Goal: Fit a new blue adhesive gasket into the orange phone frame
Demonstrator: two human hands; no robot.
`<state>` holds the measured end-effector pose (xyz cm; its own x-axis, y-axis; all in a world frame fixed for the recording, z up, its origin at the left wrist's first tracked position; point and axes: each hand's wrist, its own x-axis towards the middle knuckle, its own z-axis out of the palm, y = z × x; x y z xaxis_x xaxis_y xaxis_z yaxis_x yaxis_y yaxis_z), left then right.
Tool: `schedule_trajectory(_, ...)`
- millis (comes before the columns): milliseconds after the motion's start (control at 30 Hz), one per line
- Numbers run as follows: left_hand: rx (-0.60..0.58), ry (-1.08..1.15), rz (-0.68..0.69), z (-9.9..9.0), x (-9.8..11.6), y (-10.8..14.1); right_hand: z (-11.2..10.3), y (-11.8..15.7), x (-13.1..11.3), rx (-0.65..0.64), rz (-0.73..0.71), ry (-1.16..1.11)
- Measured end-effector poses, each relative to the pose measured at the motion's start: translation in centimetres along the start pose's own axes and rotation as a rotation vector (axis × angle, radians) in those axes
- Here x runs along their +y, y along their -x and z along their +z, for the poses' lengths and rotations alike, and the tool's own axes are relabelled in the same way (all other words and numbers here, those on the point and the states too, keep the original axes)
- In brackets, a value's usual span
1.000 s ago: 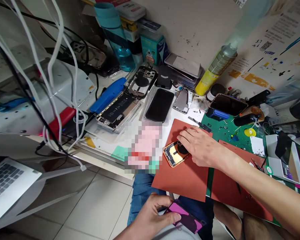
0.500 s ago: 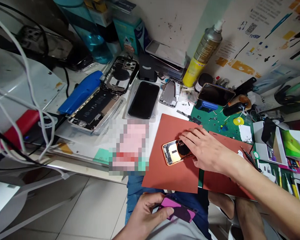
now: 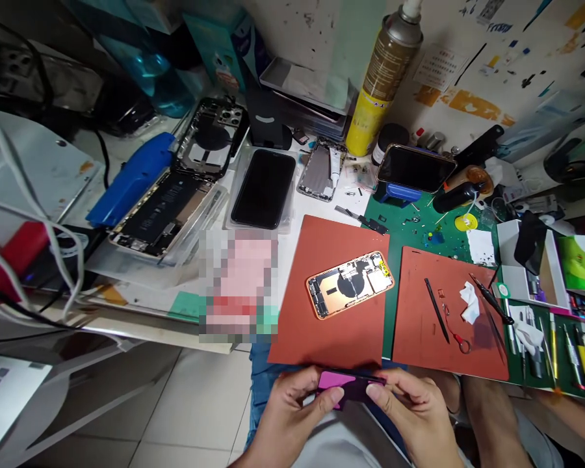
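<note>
Both hands are on it here; left hand (image 3: 299, 406) and right hand (image 3: 409, 406) grip the pink-and-black flat piece (image 3: 351, 387) by its two ends, thumbs on the near face, fingers curled behind; it's held low, just off the near edge of the red mat (image 3: 292, 331). Straight up at twelve o'clock from it, the opened phone (image 3: 350, 285) lies tilted on that mat, insides showing; at eleven, a black-screened phone (image 3: 263, 188) rests in a clear tray (image 3: 286, 224); at two, a black stick (image 3: 437, 311) and crumpled tissue (image 3: 469, 303) on the second red mat (image 3: 414, 292).
</note>
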<state>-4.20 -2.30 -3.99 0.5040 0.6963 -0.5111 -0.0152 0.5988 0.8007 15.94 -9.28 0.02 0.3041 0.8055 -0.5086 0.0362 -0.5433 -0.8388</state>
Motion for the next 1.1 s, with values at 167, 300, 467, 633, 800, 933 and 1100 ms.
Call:
schedule_trajectory(167, -0.003, 0.004, -0.048, 0.8, 1.0, -0.3, 0.2, 0.4, -1.1, 0.103, 0.017, 0.044)
schedule_trajectory(300, 0.007, 0.023, -0.074, 1.3, 0.7, -0.5, 0.1, 0.5, -0.9, 0.086, 0.061, 0.003)
schedule_trajectory(467, -0.014, 0.045, -0.109, 1.7, 0.8, -0.8, -0.3, 0.8, 0.2, 0.085, 0.024, 0.011)
schedule_trajectory(633, 0.033, 0.070, -0.088, 2.6, 0.7, -0.8, -0.2, 1.0, 1.0, 0.058, 0.026, -0.080)
schedule_trajectory(800, -0.023, 0.111, -0.089, 3.4, 1.0, -0.1, -0.2, 1.8, 0.3, 0.046, 0.080, -0.168)
schedule_trajectory(933, -0.086, 0.107, -0.085, 3.6, 1.0, 0.6, -0.7, 2.4, -0.3, 0.034, 0.072, -0.231)
schedule_trajectory(1100, -0.066, 0.118, -0.053, 4.0, 0.4, 1.1, -1.0, 2.9, -0.1, 0.025, 0.049, -0.210)
